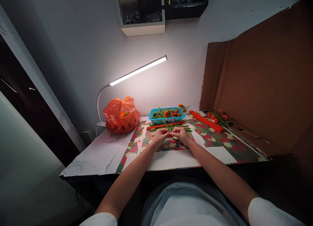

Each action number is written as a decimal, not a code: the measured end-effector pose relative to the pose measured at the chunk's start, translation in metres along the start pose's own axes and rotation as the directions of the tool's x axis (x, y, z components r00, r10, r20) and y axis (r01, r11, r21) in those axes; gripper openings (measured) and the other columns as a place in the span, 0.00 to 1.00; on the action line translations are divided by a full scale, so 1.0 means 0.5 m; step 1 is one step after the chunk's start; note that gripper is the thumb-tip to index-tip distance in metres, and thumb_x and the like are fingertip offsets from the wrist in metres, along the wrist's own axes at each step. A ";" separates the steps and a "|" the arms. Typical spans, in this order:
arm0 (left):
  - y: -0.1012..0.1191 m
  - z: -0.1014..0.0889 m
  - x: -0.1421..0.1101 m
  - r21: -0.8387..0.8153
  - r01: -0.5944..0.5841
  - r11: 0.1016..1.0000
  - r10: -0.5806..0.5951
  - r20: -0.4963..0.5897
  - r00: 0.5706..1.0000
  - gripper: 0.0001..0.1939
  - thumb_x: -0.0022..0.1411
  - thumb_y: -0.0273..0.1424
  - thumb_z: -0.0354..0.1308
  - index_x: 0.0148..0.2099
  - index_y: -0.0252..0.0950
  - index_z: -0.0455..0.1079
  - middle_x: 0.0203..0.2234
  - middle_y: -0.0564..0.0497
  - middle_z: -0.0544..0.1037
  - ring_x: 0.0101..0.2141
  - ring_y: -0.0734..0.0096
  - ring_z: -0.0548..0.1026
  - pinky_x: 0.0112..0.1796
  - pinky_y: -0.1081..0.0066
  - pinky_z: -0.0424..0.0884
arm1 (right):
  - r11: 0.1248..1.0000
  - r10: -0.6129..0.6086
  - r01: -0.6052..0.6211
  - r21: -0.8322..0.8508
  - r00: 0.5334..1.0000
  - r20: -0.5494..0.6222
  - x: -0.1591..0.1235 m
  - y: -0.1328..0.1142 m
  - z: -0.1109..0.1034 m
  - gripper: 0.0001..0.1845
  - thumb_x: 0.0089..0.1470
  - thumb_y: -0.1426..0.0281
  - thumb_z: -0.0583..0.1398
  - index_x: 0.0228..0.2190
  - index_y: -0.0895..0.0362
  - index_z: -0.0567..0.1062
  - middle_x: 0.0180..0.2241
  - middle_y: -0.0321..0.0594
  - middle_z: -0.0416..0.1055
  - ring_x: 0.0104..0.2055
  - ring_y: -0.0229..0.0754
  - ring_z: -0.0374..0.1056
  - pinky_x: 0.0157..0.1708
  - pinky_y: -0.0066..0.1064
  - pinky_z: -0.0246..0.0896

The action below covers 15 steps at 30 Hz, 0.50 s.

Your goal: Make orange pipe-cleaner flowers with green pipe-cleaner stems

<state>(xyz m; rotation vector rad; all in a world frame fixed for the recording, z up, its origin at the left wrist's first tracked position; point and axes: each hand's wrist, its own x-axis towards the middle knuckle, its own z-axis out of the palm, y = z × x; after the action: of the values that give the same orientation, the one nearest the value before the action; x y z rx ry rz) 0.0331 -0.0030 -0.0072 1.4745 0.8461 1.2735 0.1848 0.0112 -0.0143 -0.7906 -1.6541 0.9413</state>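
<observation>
My left hand (160, 136) and my right hand (180, 135) meet over the middle of the table, fingers pinched together. Between them they grip a thin green stem (167, 125) that rises from the fingers and leans back toward the blue basket (154, 116). The basket holds orange flowers and green stems. Loose green and orange stems (168, 125) lie in a row just behind my hands on the patterned red-green mat (215, 139).
An orange plastic bag (121, 115) sits at the back left under a lit desk lamp (138, 71). A bundle of orange sticks (206, 121) and orange flowers (217, 115) lie at the back right. Brown cardboard (264, 79) stands along the right side.
</observation>
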 end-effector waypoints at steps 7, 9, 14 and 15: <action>0.009 -0.002 -0.004 -0.042 0.045 0.998 -0.044 0.024 0.999 0.15 0.44 0.39 0.67 0.21 0.33 0.70 0.18 0.54 0.71 0.25 0.73 0.71 0.34 0.70 0.71 | 0.999 -0.011 0.010 -0.041 1.000 -0.018 0.002 0.009 0.001 0.18 0.40 0.56 0.63 0.16 0.57 0.68 0.18 0.32 0.63 0.20 0.34 0.57 0.21 0.27 0.52; 0.010 -0.003 -0.005 -0.070 0.056 0.996 -0.055 0.023 0.998 0.15 0.47 0.40 0.65 0.22 0.32 0.72 0.21 0.52 0.73 0.27 0.72 0.72 0.37 0.68 0.72 | 0.996 -0.039 0.037 -0.076 0.999 -0.032 0.002 0.011 0.002 0.17 0.42 0.56 0.62 0.17 0.57 0.69 0.20 0.34 0.65 0.21 0.35 0.59 0.22 0.28 0.53; 0.008 -0.006 -0.006 -0.114 0.066 0.991 -0.067 -0.001 0.998 0.17 0.44 0.42 0.68 0.25 0.31 0.74 0.22 0.50 0.75 0.27 0.71 0.73 0.37 0.66 0.73 | 0.966 -0.163 0.146 -0.212 0.985 -0.063 -0.006 0.006 0.007 0.14 0.46 0.62 0.61 0.17 0.56 0.70 0.21 0.35 0.66 0.24 0.38 0.62 0.24 0.29 0.55; 0.007 -0.007 -0.005 -0.120 0.065 0.991 -0.067 -0.011 0.998 0.17 0.43 0.42 0.69 0.25 0.31 0.74 0.22 0.50 0.74 0.27 0.71 0.73 0.37 0.66 0.72 | 0.953 -0.198 0.176 -0.245 0.978 -0.066 -0.008 0.003 0.007 0.13 0.46 0.63 0.61 0.17 0.56 0.70 0.21 0.36 0.66 0.25 0.39 0.62 0.26 0.29 0.56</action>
<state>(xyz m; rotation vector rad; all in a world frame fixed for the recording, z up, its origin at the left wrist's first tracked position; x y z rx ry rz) 0.0291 -0.0056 -0.0045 1.3333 0.8082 1.2651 0.1823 0.0076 -0.0181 -0.8063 -1.7486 0.5732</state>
